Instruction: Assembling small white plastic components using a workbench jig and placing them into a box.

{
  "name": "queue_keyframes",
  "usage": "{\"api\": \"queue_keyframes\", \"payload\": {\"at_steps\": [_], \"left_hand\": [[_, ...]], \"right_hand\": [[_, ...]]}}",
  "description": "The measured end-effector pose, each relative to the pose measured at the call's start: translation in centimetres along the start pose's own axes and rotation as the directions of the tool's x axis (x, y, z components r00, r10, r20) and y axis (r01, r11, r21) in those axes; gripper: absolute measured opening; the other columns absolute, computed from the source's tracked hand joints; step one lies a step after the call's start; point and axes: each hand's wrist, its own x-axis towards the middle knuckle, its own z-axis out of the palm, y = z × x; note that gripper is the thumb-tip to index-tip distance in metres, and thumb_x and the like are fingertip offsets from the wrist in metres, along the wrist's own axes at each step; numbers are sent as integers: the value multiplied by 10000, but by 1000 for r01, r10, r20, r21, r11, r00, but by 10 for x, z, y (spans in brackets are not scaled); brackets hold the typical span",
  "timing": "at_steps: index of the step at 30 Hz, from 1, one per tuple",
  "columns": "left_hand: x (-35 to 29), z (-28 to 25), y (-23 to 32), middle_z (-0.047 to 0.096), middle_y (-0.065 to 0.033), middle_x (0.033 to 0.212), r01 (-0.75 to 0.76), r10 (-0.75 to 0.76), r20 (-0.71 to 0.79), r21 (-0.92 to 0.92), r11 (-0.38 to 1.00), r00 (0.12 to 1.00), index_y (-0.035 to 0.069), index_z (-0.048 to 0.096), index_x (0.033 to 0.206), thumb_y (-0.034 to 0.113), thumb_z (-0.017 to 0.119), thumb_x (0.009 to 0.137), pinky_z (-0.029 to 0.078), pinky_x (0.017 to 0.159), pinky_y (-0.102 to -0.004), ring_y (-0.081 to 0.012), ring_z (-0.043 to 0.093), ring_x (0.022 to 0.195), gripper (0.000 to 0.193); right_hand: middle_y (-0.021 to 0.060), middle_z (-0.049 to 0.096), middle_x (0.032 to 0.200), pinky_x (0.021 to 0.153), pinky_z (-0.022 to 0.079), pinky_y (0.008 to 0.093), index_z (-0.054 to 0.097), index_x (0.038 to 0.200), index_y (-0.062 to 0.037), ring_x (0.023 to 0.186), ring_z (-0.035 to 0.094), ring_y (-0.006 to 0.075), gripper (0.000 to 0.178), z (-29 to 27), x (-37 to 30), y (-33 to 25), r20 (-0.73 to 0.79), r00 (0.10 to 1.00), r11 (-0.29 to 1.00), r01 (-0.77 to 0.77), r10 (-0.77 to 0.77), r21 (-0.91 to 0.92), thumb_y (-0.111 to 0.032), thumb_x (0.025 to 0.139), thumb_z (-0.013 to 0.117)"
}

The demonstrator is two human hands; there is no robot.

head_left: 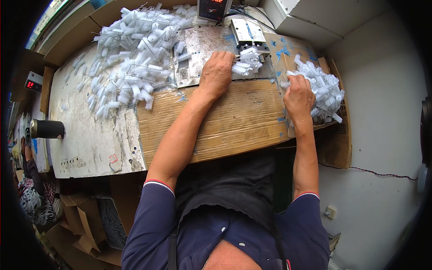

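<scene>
My left hand (217, 74) is closed around the thin wire stems of a bunch of small white-bristled wire brushes (247, 62). Their bristle heads point right, just in front of a metal clamp-like fixture (248, 32). At the near left edge of a heap of similar brushes (325, 92), my right hand (299, 96) is closed in a pinch. A white brush head (284, 84) shows beside its fingertips and seems to be gripped there; its stem is hidden by the fingers. A larger pile of loose brushes (139, 49) covers the back left of the bench.
Cardboard (216, 121) covers the bench front, with a worn metal plate (202, 40) behind it. A box with a red display (212, 8) stands at the back. A dark cylinder (47, 129) lies at the left edge. Another person (33, 180) is at far left.
</scene>
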Motion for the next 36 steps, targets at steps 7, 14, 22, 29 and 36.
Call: {"api": "queue_keyframes", "payload": {"at_steps": [7,14,22,29,36], "left_hand": [[0,-1,1,660,-153,1035,27,-27,14,-6,1000,1000,36,641,1107,-55,547,861,524,896,-456,-363,623,1014,278],[0,-5,0,646,-156,947,-94,95,-37,32,995,995,27,646,1038,5,563,882,535,839,-430,-345,620,940,178],[-2,-5,11,637,-162,939,-105,59,168,280,954,984,-6,647,1038,12,563,882,549,792,-412,-327,621,924,178],[-1,1,-4,696,-194,923,233,-232,-149,-8,972,961,29,596,1024,37,540,902,551,775,-496,-384,689,879,133],[1,-1,-5,704,-208,950,281,-290,-144,-80,956,946,15,608,1066,34,545,898,550,793,-501,-404,694,905,180]], "right_hand": [[117,669,977,804,578,435,682,947,-66,960,664,319,97,19,5,19,164,985,989,66,-44,-130,-69,851,675],[136,692,977,800,568,414,703,1053,-39,947,692,320,252,20,9,-19,-49,985,944,171,-164,281,-179,861,787],[147,690,1004,806,547,433,697,1012,-37,923,691,348,195,23,-5,-20,148,986,928,19,-79,371,-169,887,767],[167,717,844,744,547,470,694,886,-48,818,707,381,149,26,1,-39,132,991,893,-55,-5,446,-190,930,687],[198,730,763,685,573,477,711,827,-35,720,725,398,187,52,26,-69,138,972,818,-234,189,526,-202,905,683]]}}
